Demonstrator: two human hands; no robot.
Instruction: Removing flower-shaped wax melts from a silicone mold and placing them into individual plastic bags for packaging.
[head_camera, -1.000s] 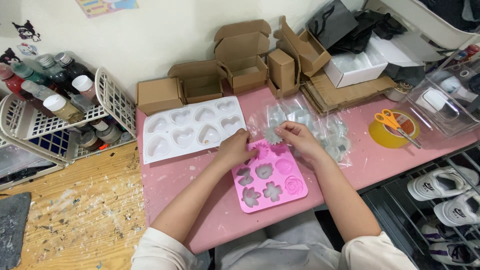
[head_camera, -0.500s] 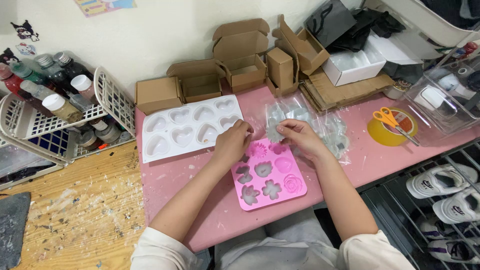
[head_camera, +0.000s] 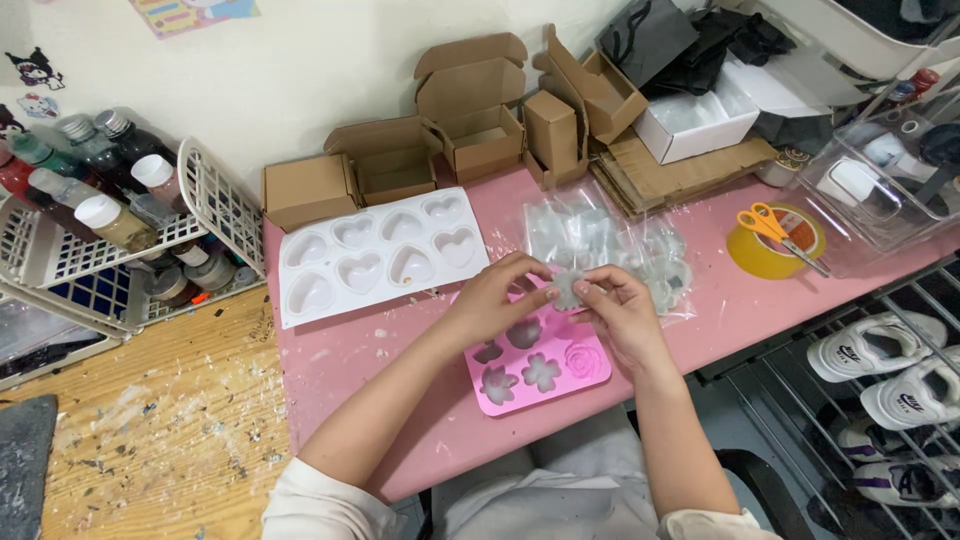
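1. Head view: our left hand (head_camera: 490, 305) and right hand (head_camera: 620, 310) pinch one small, translucent, flower-shaped cast piece (head_camera: 568, 290) between fingertips, just above the far edge of the glossy pink silicone mould (head_camera: 575, 385).
2. We count one smooth white mould (head_camera: 300, 320) with eight heart cavities to the far left, and crinkly clear bags (head_camera: 600, 235) beyond our hands.

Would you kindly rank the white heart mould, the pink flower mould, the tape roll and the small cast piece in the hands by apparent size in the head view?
1. White heart mould
2. Pink flower mould, partly hidden by the hands
3. Tape roll
4. Small cast piece, pinched between left hand and right hand
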